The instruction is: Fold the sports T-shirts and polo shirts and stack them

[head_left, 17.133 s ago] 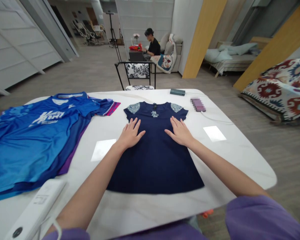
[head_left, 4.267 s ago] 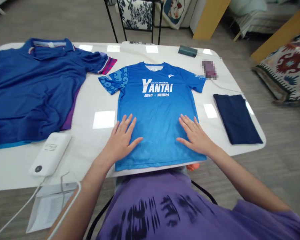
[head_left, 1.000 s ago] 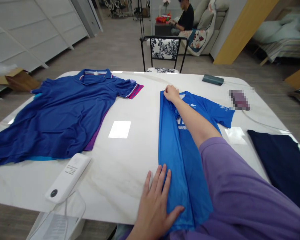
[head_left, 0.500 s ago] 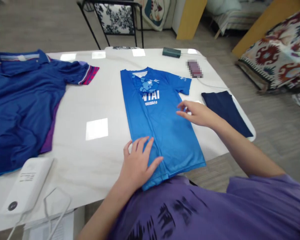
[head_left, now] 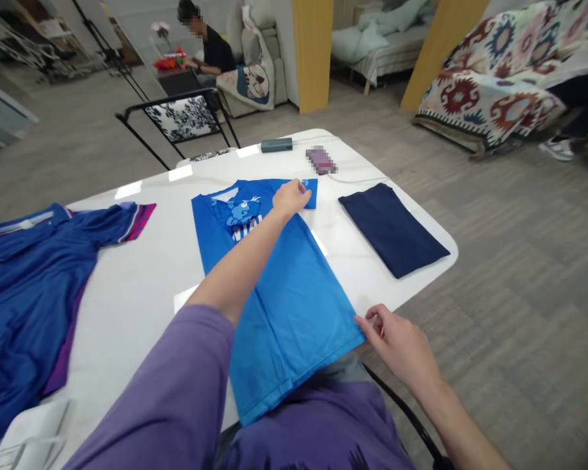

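A bright blue T-shirt (head_left: 294, 294) lies on the white table, its left side folded inward over part of the white lettering. My left hand (head_left: 291, 198) reaches across it to the shoulder by the short sleeve, fingers closed on the fabric there; the fingertips are partly hidden. At the lower right corner of the hem, my right hand (head_left: 396, 339) pinches the shirt's edge between thumb and fingers. To the right lies a folded dark navy garment (head_left: 392, 228), apart from both hands.
A dark blue polo shirt (head_left: 34, 281) is spread at the left. A white device (head_left: 34, 431) sits near the front edge. A dark green case (head_left: 276, 145) and a phone (head_left: 322, 160) with a cable lie at the back. Beyond are a chair (head_left: 181, 121) and a seated person (head_left: 213, 49).
My left hand has moved from the lower shirt up to the sleeve side. My right hand has dropped from beside the shirt to the hem corner. The view has turned right.
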{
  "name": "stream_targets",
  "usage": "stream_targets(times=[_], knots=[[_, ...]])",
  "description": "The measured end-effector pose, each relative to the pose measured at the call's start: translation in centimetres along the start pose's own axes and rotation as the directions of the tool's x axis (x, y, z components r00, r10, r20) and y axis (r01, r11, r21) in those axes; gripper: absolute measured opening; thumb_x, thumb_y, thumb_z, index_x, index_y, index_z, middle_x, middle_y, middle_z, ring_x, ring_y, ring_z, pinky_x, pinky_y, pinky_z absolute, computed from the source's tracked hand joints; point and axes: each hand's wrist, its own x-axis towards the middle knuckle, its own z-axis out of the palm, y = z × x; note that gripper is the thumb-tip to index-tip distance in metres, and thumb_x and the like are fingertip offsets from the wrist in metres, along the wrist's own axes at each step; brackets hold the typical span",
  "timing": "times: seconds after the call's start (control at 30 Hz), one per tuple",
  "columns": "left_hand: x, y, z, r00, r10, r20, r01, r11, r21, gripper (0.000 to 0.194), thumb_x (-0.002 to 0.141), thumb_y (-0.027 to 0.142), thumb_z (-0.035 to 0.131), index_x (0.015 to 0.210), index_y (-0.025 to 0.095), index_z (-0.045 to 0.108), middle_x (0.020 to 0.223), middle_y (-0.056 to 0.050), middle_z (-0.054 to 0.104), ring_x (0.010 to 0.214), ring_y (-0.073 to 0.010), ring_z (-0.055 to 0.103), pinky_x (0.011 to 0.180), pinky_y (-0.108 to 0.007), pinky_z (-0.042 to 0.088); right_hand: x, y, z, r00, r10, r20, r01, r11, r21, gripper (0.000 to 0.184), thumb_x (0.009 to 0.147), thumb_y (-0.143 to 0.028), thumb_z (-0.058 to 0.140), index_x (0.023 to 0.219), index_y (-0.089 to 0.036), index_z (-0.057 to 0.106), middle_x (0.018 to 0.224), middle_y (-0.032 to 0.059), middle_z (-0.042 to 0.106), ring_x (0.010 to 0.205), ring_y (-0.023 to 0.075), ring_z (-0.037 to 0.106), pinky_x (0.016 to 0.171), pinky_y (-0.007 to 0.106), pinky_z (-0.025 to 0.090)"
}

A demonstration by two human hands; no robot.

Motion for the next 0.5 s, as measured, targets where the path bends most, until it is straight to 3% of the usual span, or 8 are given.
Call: stream_targets(times=[0.17,0.3,0.4,0.5], knots=[[5.4,0.6,4.4,0.996,-0.092,-0.012,0.091,0.995,-0.043,0.049,0.103,0.031,0.084,0.136,-0.001,0.064,0.157,-0.033,0.065,0.154,-0.0425,0.058,0.128,-0.057,0.041,0.2,-0.8,1.8,0.999,-0.030,-0.043,0.030,0.999,-0.018,0.031,0.096,-0.083,0.060,0.095,-0.056,0.074,0.081,0.0056,0.078,0.070,0.0331,0.080,0.053,0.051,0.058],[8.2,-0.2,6.1,0.983,-0.178,-0.040,0.168,0.969,-0.181,0.032,0.092,0.022,0.091,0.117,0.014,0.074,0.151,-0.025,0.073,0.158,-0.0434,0.056,0.130,-0.051,0.043,-0.2,-0.6,3.2,0.970,-0.230,-0.079,0.230,0.973,-0.020,0.037,0.112,-0.060,0.051,0.092,-0.034,0.069,0.089,0.0054,0.075,0.080,0.0289,0.079,0.068,0.047,0.063],[9.5,-1.5,5.3,0.972,-0.234,-0.028,0.208,0.906,-0.370,0.018,0.094,0.025,0.088,0.091,0.020,0.071,0.114,-0.017,0.083,0.136,-0.0376,0.072,0.115,-0.043,0.055,-0.2,-0.8,3.7,0.924,-0.359,-0.130,0.363,0.932,0.003,0.027,0.117,-0.042,0.053,0.095,-0.028,0.060,0.088,0.0027,0.070,0.080,0.0255,0.073,0.073,0.043,0.061],[9.6,-3.6,1.9,0.960,-0.279,-0.017,0.214,0.773,-0.597,0.031,0.106,0.037,0.072,0.081,0.021,0.063,0.080,-0.009,0.072,0.098,-0.0268,0.078,0.090,-0.035,0.061,0.1,-1.8,3.6,0.889,-0.431,-0.156,0.453,0.878,0.154,0.017,0.117,-0.033,0.055,0.101,-0.028,0.054,0.084,-0.0007,0.064,0.072,0.0198,0.067,0.064,0.035,0.056]])
